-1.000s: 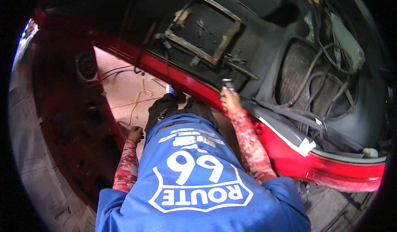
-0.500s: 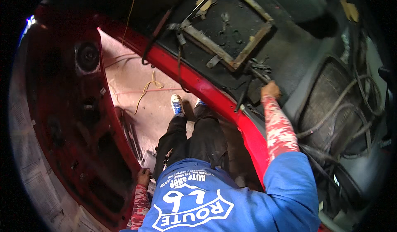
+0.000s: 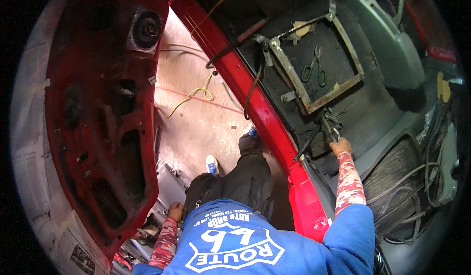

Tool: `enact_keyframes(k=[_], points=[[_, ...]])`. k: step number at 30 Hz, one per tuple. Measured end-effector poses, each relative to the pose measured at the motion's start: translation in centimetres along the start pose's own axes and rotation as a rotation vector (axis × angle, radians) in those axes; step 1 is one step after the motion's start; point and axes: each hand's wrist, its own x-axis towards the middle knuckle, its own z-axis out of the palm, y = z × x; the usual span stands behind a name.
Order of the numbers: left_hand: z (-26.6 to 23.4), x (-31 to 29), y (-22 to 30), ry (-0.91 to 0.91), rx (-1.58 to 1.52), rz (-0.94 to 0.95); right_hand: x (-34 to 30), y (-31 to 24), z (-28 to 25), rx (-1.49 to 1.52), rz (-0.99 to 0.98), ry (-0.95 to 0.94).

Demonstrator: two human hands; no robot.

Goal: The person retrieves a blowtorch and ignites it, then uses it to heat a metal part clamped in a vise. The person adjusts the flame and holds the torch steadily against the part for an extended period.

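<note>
My right hand (image 3: pixel 341 146) reaches onto the dark floor of the red car, fingers closed at the end of a metal hand tool (image 3: pixel 334 134) whose exact kind I cannot make out. Several metal tools (image 3: pixel 331 116) lie in a cluster just beyond it. Past them, a rectangular metal frame (image 3: pixel 338 93) rests on the car floor, with green-handled scissors (image 3: pixel 314 71) inside its outline. Low beside my left thigh is my left hand (image 3: pixel 175 210), near a grey box-like object (image 3: pixel 171 189); its fingers are mostly hidden.
The opened red door panel (image 3: pixel 110 123) stands at my left, with a round speaker (image 3: pixel 147 29). The red door sill (image 3: pixel 255 108) runs diagonally between my legs and the car floor. Cables (image 3: pixel 412 182) are piled at right; a yellow cord (image 3: pixel 194 96) lies on the ground.
The whole view has shifted, with the car interior now lower and further right. My left hand has come away from the door's edge toward my thigh. My feet have changed position.
</note>
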Motion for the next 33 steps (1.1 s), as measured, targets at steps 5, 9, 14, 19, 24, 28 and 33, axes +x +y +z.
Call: enact_keyframes(k=[5,9,14,19,24,28,33], points=[[2.0,1.5,-2.4,0.019,-0.055,0.316,-4.2,-3.5,-2.3,0.026,0.039,-0.010],[3.0,2.9,-5.1,-0.061,-0.279,0.117,-8.9,-4.2,-2.9,0.122,0.123,0.036],[4.2,4.3,-9.0,-0.088,-0.664,0.005,-10.4,-3.8,0.2,0.425,0.096,0.225],[5.2,5.4,-18.7,0.072,-1.117,-0.211,-16.5,-7.9,5.8,0.977,0.103,-0.091],[0.2,2.1,-29.3,0.414,-2.017,-0.513,-30.0,-11.4,13.1,1.294,-0.062,-0.252],[-8.1,-3.5,-31.8,1.008,-1.895,-0.148,-35.8,-10.2,18.8,1.134,-0.122,-0.313],[-18.6,-9.5,-30.7,1.583,-1.479,0.310,-38.5,-6.1,21.9,0.608,-0.157,-0.331]])
